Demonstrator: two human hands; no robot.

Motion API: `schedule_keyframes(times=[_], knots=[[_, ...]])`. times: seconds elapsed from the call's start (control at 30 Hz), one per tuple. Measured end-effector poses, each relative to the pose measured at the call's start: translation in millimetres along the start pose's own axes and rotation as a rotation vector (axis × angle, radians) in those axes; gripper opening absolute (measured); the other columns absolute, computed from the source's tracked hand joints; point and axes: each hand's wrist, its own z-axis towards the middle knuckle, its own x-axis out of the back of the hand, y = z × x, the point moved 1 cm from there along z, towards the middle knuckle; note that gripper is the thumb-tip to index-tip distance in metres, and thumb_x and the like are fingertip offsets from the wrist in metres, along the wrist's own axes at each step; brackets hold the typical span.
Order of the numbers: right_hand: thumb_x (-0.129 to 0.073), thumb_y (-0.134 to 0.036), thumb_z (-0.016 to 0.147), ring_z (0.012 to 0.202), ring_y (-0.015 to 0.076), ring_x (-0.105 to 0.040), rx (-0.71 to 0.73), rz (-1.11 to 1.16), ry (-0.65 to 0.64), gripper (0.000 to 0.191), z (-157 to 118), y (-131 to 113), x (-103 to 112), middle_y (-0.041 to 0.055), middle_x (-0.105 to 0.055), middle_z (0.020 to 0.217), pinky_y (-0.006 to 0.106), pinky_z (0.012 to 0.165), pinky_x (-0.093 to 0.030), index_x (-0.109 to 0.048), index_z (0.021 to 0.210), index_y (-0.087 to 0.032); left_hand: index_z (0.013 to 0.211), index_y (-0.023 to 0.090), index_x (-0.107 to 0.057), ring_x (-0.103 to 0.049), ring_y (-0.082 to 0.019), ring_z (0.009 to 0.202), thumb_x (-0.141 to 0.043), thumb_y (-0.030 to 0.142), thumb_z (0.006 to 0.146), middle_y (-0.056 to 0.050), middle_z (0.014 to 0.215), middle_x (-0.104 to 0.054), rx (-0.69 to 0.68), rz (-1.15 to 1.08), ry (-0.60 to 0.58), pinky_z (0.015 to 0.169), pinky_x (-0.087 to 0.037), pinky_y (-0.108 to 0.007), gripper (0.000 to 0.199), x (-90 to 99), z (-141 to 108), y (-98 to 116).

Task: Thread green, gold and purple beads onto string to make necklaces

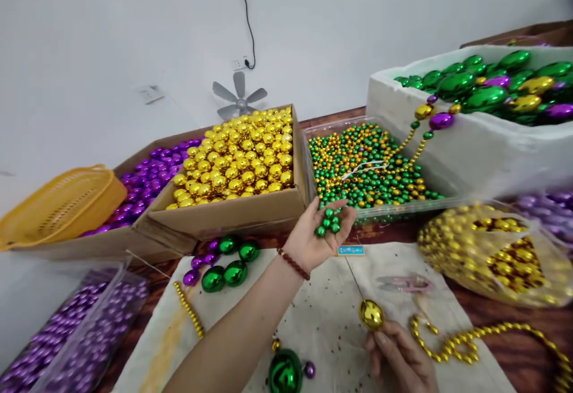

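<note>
My left hand (320, 239) is cupped palm up, with several small green beads (328, 221) lying in it, by the near edge of a clear tub (376, 209) of small green and gold beads. Lower right, my right hand (398, 354) pinches a large gold bead (372, 314); a thin needle or wire (356, 276) runs up from it. Large green beads (235, 273) and purple beads (191, 278) sit left on the pale cloth (313, 333). Near the bottom edge are a big green bead (285, 372) and a small purple bead (309, 370).
Behind stand boxes of gold beads (242, 160) and purple beads (156, 172), a yellow basket (62, 205) and a white foam box (412, 142). Right lie pink-handled snips (409, 284), a gold bead string (465, 342) and a bag of gold beads (447, 255).
</note>
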Motion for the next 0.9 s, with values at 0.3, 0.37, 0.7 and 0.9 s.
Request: schedule_keyframes(times=[0.3,0.37,0.7,0.9], knots=[[-0.065,-0.041,0.081,0.047,0.0103,-0.046,0.000,-0.067,-0.011,0.025,-5.0,-5.7,-0.9,-0.0002,-0.054,0.053,0.019,0.044,-0.036,-0.063,0.076,-0.017,0.094,0.014,-0.064,-0.056,-0.010,0.063,-0.056,0.042,0.084,-0.006,0.082,-0.062,0.041,0.655,0.275,0.051,-0.040,-0.020,0.030,86.8,-43.6,-2.4],[-0.064,-0.041,0.082,0.047,0.0103,-0.047,0.003,-0.089,-0.019,0.024,-5.6,-5.8,-1.6,-0.0006,-0.053,0.052,0.019,0.045,-0.036,-0.063,0.076,-0.017,0.091,0.017,-0.063,-0.054,-0.011,0.063,-0.054,0.044,0.085,-0.004,0.080,-0.060,-0.112,1.127,0.376,0.052,-0.038,-0.021,0.029,107.5,-50.8,2.8],[-0.061,-0.044,0.083,0.050,0.0136,-0.050,0.039,-0.214,-0.092,0.028,-5.4,-9.6,-2.6,0.0015,-0.059,0.059,0.023,0.048,-0.040,-0.064,0.080,-0.017,0.114,0.024,-0.056,-0.049,-0.026,0.105,-0.040,0.029,0.093,-0.009,0.102,-0.059,-0.329,2.450,0.303,0.070,-0.045,-0.032,0.027,156.4,-82.0,-13.8],[-0.055,-0.043,0.088,0.054,0.0142,-0.051,0.036,-0.351,-0.181,0.029,-5.4,-11.9,-1.6,0.0009,-0.057,0.057,0.024,0.053,-0.041,-0.064,0.080,-0.017,0.108,0.021,-0.057,-0.050,-0.024,0.103,-0.045,0.024,0.090,-0.008,0.101,-0.061,-0.389,2.292,0.336,0.083,-0.043,-0.036,0.021,160.3,-87.5,-9.7]])
